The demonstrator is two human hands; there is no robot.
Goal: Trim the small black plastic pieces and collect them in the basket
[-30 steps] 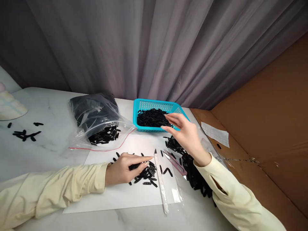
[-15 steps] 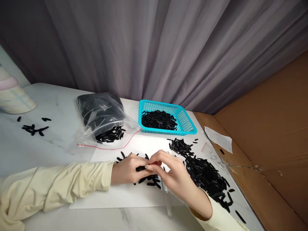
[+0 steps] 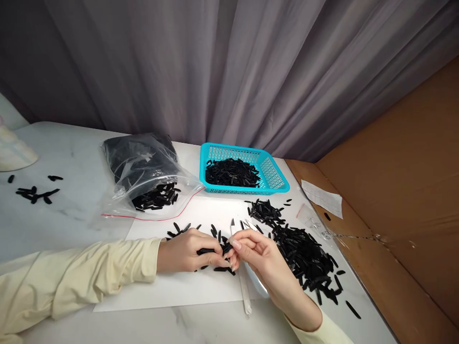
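In the head view, two hands nearly meet above one paper sheet (image 3: 161,292): left hand (image 3: 191,250) and right hand (image 3: 264,258), fingers narrowed, grip unclear. Uncountable black slivers (image 3: 220,269) lie beneath, rightward, inside one turquoise basket (image 3: 247,190) and one zip bag (image 3: 189,181).
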